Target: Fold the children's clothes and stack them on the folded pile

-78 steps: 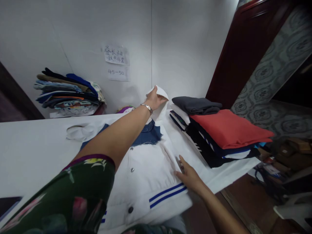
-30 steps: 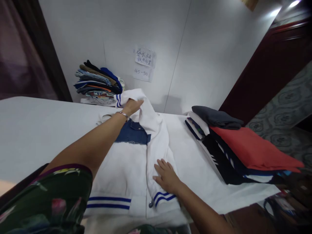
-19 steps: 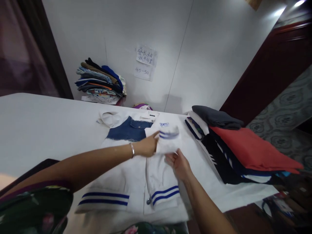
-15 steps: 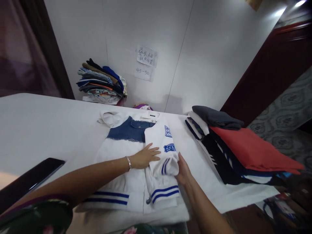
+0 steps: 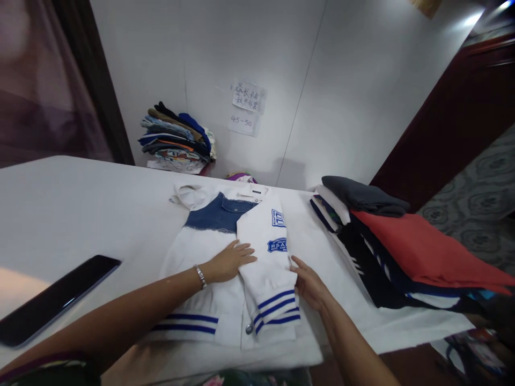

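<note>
A white jacket (image 5: 205,252) with a denim-blue chest panel and blue-striped hem lies on the white table, its collar toward the wall. One sleeve (image 5: 261,230) with blue badge patches is folded lengthwise over the front, and its striped cuff (image 5: 277,308) rests near the hem and a metal button. My left hand (image 5: 227,262) lies flat on the jacket beside the folded sleeve, fingers stretched out. At the sleeve's right edge is my right hand (image 5: 309,281), its fingers extended and touching the fabric near the cuff.
A pile of folded clothes (image 5: 382,241), with red and dark grey items on top, stands on the right. Another clothes stack (image 5: 177,139) is against the wall. A black phone (image 5: 60,297) lies at left. Handwritten paper notes (image 5: 247,107) hang on the wall.
The sleeve's cuff has straightened and come down toward the hem. My right hand has loosened from the cuff and stays at its edge. My left hand still presses on the jacket.
</note>
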`<state>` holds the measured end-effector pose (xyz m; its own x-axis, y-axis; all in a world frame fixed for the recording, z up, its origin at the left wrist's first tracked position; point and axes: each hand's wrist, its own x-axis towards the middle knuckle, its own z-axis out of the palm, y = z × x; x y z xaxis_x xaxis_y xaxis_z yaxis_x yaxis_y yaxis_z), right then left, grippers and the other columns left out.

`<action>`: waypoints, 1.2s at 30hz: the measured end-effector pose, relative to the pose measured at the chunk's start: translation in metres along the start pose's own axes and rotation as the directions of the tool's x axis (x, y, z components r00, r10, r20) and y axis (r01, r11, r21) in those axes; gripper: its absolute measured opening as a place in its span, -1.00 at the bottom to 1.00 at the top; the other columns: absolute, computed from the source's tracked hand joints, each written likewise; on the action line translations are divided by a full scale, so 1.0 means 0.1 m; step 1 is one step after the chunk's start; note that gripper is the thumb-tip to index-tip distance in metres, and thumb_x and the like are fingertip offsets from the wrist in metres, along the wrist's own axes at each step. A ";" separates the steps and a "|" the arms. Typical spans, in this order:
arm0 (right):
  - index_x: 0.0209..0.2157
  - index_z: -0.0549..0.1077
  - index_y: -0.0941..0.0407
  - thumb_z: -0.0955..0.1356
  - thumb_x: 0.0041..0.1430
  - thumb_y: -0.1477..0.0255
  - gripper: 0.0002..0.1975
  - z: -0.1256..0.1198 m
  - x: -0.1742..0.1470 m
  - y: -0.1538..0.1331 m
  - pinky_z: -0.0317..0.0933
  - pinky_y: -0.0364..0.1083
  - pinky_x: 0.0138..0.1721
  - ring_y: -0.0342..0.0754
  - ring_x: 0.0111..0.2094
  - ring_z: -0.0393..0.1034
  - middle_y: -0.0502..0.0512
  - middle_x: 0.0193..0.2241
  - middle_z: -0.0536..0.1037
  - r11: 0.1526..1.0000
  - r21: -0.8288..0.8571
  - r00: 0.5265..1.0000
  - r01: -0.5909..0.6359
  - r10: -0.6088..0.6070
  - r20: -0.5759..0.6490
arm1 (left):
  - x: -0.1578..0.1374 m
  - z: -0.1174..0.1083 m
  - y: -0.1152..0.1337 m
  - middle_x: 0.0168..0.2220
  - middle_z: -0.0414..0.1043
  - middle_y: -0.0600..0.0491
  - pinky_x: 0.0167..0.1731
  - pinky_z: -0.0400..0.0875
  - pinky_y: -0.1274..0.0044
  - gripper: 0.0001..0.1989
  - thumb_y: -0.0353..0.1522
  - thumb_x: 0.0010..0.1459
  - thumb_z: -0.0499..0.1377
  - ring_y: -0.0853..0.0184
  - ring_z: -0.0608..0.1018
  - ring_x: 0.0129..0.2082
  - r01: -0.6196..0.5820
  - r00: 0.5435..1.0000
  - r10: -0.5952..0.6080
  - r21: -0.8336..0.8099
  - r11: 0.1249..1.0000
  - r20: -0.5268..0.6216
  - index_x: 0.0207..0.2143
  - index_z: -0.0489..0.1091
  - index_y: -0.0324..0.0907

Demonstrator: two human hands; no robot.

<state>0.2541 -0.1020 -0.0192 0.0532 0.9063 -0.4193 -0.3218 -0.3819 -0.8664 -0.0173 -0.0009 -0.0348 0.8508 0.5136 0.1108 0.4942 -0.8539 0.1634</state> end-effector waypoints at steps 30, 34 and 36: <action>0.06 0.40 0.09 0.31 0.01 0.56 -0.49 0.66 2.78 -0.96 0.24 0.01 0.06 -0.02 0.04 0.35 0.11 0.00 0.49 0.587 -0.781 0.865 0.214 -0.485 -0.128 | -0.07 0.15 0.42 0.26 0.21 0.01 0.29 -0.18 0.07 -0.63 -0.30 0.18 0.09 0.12 0.13 0.31 0.070 0.990 -0.108 -0.353 0.933 -0.089 0.06 0.33 0.00; 0.13 0.34 0.14 0.28 0.10 0.54 -0.48 0.70 2.72 -0.94 -0.02 0.06 0.24 0.10 0.27 0.05 0.22 0.24 0.23 0.372 -0.916 0.865 0.147 -0.497 -0.063 | -0.05 0.17 0.41 0.26 0.21 0.03 0.29 -0.14 0.07 -0.62 -0.31 0.17 0.09 0.10 0.13 0.31 0.087 0.990 -0.123 -0.363 0.928 -0.075 0.06 0.33 0.01; 0.19 0.27 0.16 0.27 0.16 0.50 -0.47 0.71 2.67 -0.92 -0.13 0.11 0.28 0.15 0.33 -0.11 0.25 0.33 0.02 0.264 -0.957 0.869 0.120 -0.494 -0.027 | -0.05 0.19 0.41 0.25 0.23 0.03 0.29 -0.12 0.07 -0.63 -0.31 0.18 0.08 0.10 0.15 0.30 0.088 0.990 -0.122 -0.363 0.928 -0.072 0.05 0.33 0.01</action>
<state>0.2308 0.1878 -0.0316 0.2304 0.9715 0.0560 0.8261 -0.1649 -0.5388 0.0020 -0.0400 -0.0470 0.7693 0.6184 0.1606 0.4682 -0.7167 0.5169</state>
